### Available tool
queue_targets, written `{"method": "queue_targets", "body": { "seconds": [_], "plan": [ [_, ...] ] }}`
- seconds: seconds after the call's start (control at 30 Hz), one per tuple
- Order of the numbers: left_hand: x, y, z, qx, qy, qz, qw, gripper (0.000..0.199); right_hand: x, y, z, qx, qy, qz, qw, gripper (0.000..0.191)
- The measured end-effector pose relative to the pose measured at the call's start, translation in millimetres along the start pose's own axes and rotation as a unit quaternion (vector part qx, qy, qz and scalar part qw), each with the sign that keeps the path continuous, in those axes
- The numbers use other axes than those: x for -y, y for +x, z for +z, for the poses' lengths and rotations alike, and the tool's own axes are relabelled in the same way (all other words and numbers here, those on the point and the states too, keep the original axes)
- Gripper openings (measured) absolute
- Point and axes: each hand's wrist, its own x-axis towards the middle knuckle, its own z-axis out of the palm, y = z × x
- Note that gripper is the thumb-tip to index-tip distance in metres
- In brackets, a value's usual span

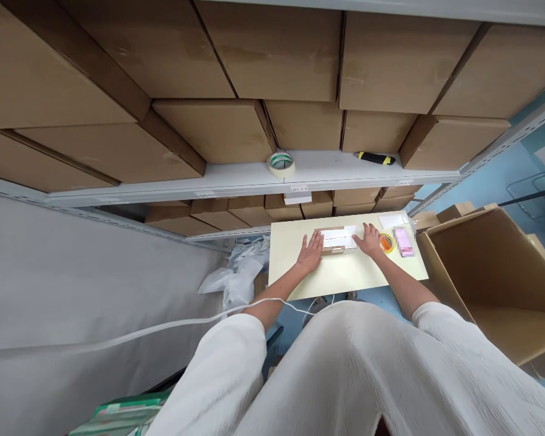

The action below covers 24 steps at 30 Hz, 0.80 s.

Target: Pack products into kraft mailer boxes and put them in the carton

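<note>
Brown cardboard box (pixel 338 238) lies between left hand (pixel 311 252) and right hand (pixel 369 240), hands apart, spread, at its ends.

A pale cream tabletop (pixel 336 277) carries a small brown box with white flaps (pixel 339 237); to the right of that box lie a roll of yellow tape (pixel 392 247), a pink item (pixel 404 241) blurred beyond recognition, and, slightly farther back, a flat white piece (pixel 392 220). Beyond the box, a grey metal shelf (pixel 322 168) holds brown cardboard cartons (pixel 213 130), a roll of cream tape (pixel 281 172) back and left of the box, and a black-and-yellow cutter (pixel 376 158) back and right of it.
</note>
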Motion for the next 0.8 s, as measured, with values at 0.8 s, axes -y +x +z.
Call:
{"method": "queue_targets", "body": {
  "seconds": [0.8],
  "plan": [
    [-7, -15, -14.3, -0.005, -0.052, -0.057, 0.997, 0.075, -71, -39, -68, -0.076, -0.009, -0.104, 0.992, 0.044]
  ]
}}
